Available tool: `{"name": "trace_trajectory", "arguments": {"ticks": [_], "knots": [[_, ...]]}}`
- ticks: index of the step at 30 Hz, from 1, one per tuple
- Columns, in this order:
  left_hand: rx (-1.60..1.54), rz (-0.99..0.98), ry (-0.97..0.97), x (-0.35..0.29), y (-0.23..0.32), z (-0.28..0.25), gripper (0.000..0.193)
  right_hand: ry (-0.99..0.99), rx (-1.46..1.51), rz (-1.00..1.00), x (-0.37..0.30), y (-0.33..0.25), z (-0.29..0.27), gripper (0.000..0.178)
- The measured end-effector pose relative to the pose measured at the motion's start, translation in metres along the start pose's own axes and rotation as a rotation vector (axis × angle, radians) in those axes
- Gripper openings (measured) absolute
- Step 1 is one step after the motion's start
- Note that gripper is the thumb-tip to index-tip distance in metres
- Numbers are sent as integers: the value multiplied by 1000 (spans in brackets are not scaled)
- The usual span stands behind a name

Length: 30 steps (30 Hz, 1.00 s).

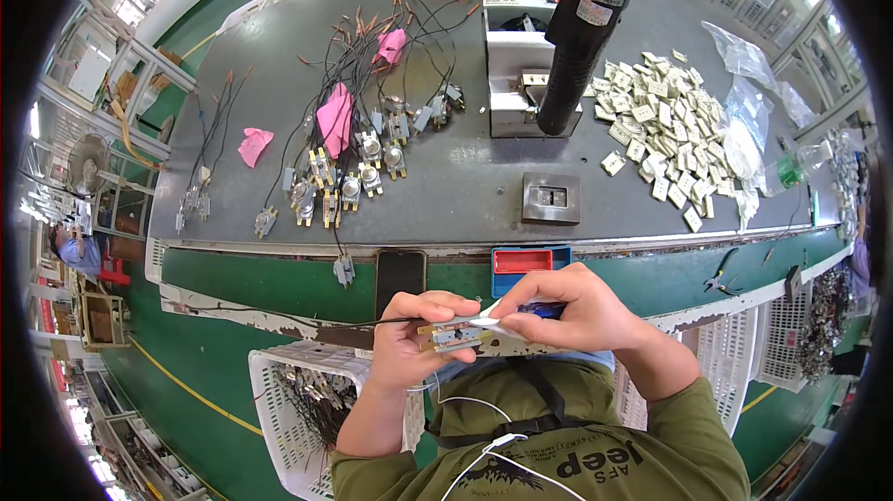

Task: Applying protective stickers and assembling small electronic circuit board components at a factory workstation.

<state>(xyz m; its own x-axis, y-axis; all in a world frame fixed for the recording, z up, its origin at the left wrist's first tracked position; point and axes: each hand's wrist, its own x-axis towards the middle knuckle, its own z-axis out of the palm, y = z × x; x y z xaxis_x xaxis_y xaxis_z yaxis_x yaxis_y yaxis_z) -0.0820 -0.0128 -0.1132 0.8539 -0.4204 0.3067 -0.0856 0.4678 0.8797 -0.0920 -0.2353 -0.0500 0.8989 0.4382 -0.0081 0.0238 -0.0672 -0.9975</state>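
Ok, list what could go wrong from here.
The black cable trailing left from the metal part in the left hand could snag. The phone just beyond that hand might get bumped. The tangled wires on the table may catch if one is pulled.

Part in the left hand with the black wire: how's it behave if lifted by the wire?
The black wire will probably flex, since it trails leftward in a loose bend. The part looks blocky with brass-coloured tabs, so likely stiff itself. It's bulkier than the wire, so it would probably dangle and swing.
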Motion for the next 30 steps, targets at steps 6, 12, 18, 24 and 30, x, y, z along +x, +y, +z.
{"name": "trace_trajectory", "arguments": {"ticks": [6, 12, 18, 24, 30], "knots": [[-46, -13, 2, 1, 0, 1, 51, -27, -42, -35, 1, 0, -1, 12], [-67, -16, -11, 1, 1, -1, 51, -3, -53, -38, 1, -1, 1, 12], [-53, -42, 8, 2, 2, -1, 51, 48, -125, -96, 2, 0, 3, 13], [-82, -50, -3, 2, 2, -2, 51, 79, -175, -183, 3, 2, 4, 13], [-69, -57, 24, 1, 2, -1, 50, 33, -111, -92, 2, 0, 5, 12]]}}
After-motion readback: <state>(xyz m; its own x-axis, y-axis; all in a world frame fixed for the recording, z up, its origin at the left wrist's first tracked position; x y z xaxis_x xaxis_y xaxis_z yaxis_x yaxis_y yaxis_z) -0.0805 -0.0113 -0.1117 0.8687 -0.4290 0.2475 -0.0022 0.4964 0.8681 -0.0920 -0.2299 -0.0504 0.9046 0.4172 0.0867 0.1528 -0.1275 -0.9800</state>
